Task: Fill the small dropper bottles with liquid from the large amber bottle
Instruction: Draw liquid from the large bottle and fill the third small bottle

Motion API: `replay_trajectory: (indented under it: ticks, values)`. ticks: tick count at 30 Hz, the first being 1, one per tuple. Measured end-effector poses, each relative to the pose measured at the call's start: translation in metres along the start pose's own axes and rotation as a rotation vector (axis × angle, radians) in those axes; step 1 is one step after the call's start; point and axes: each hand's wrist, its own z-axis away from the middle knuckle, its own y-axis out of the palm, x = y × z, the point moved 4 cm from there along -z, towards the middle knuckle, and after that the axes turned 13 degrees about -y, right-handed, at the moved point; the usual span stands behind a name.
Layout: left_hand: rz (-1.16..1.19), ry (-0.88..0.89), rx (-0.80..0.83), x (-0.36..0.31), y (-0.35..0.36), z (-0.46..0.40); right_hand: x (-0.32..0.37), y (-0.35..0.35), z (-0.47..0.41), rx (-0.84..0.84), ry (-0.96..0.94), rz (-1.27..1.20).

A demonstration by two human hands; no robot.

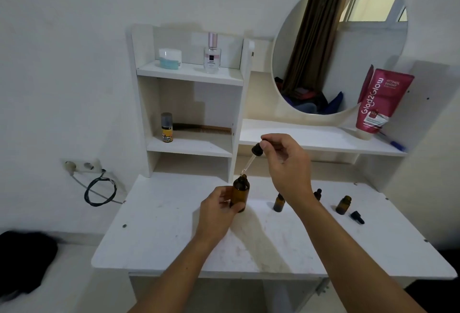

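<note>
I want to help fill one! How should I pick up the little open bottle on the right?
Pinch the open bottle round its brown body, coming in from the right side. It stands upright without a cap, so keep it level. The loose dropper cap lies in front of it, so reach past that carefully.

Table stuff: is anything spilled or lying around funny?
No spill shows. One small open bottle stands without its top; a loose dropper cap lies on its side beside it on the table, probably its own.
</note>
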Motion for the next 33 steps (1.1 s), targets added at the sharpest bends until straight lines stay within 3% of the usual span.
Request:
replay_trajectory:
  ticks: [17,33]
  values:
    - [-0.021,0.067,-0.018,0.008,-0.001,-0.006,-0.014,-0.01,0.008,-0.042,-0.097,0.165]
    - [-0.014,0.084,-0.009,0.008,0.0,-0.006,-0.017,-0.015,0.006,-0.092,-0.12,0.145]
